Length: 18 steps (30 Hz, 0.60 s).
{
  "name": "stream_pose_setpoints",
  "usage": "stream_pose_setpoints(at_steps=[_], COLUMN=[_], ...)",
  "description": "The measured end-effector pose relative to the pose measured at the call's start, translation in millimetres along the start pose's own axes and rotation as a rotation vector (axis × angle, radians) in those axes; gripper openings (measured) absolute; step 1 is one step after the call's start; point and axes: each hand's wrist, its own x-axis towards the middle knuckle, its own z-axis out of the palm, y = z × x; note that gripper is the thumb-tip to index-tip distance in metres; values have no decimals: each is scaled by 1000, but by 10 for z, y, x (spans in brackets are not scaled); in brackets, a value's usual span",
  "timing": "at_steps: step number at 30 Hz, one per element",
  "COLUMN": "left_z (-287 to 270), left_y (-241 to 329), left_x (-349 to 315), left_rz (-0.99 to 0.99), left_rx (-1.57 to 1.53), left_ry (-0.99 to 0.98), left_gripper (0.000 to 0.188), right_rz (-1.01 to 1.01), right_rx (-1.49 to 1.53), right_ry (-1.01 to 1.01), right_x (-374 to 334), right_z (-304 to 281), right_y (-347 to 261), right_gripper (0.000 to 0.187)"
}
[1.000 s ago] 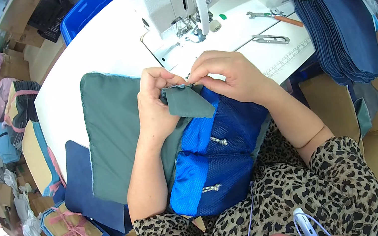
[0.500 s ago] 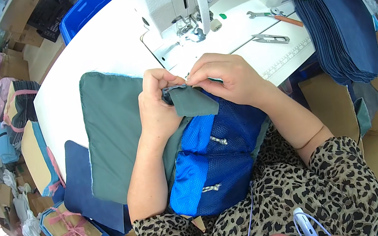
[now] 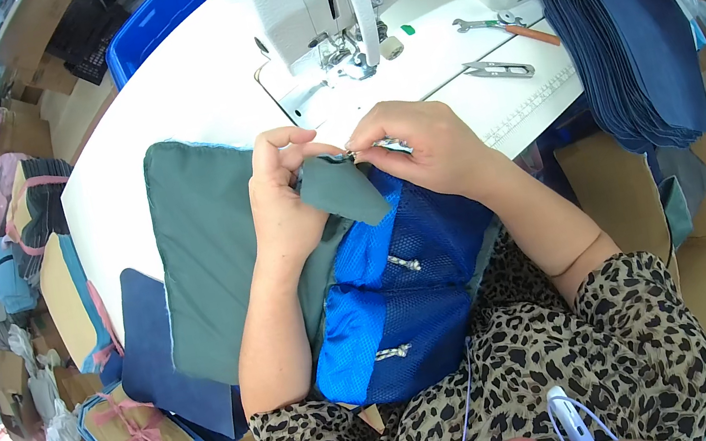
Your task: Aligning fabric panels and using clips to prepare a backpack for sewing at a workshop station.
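Observation:
Both of my hands meet in front of the sewing machine [image 3: 305,2], over a dark green fabric piece with a blue mesh-pocket panel [image 3: 402,335] on my lap. My left hand [image 3: 282,195] pinches the top edge of a small green fabric flap [image 3: 343,192], which hangs down between my hands. My right hand [image 3: 430,145] is closed in a pinch at the flap's upper corner. A small dark, shiny bit shows at its fingertips, and a pale patterned strip shows between its fingers; I cannot make out either. Two zipper-pull cords [image 3: 392,352] lie on the blue panel.
Thread snips [image 3: 498,69], a wrench [image 3: 484,24] and an orange-handled tool [image 3: 533,34] lie right on the white table [image 3: 170,92]. A stack of navy fabric pieces [image 3: 639,47] hangs over the right edge, above a cardboard box [image 3: 613,193]. Tied bundles [image 3: 130,430] stand at left.
My left hand has moved slightly left, and the green flap has swung a little left and hangs more steeply. A pale strip now shows in my right hand. The view has shifted slightly.

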Motion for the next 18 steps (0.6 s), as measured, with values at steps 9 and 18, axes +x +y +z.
stream_pose_setpoints(at_steps=[9,18], left_z=[2,-21], left_y=[-36,-85], left_x=[38,62], left_rz=[-121,-209], left_rx=[-189,-295], left_ry=[-3,-15], left_gripper=[40,39], right_rz=[-20,-69], right_rx=[-112,-199], right_ry=[-53,-179], right_x=[14,164], right_z=[-40,-100], right_y=[22,4], right_gripper=[9,9])
